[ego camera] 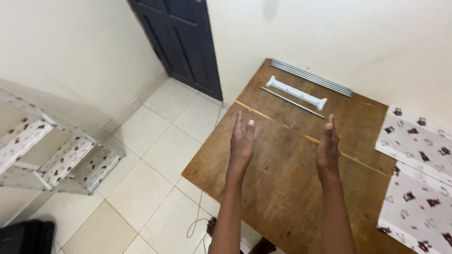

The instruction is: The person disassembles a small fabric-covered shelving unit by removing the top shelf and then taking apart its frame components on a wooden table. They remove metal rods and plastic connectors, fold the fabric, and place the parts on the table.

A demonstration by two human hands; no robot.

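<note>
While both arms reach forward over the wooden counter [287,183], the left hand [241,143] and the right hand [328,148] hang above its surface with fingers straight and close together, palms turned toward each other, each released and holding nothing; the two hands are apart from one another and touch no object. Beyond the fingertips, toward the far end of the counter, lies a white flat bracket [296,92] with small holes along it; just beside it on the near side rests a thin metal rod [293,102], running parallel to it; farther back, near the counter's far edge by the wall, a bundle of grey metal rods [310,77] lies in the same slant. To the right of the counter, sheets of white fabric with dark printed figures [416,178] are spread out, overlapping its right side. On the left, over the tiled floor [155,150], stands a small rack [52,157] covered in the same printed fabric; a dark door [181,42] closes the corner of the room; a white cord [197,221] trails on the floor under the counter's near edge.
</note>
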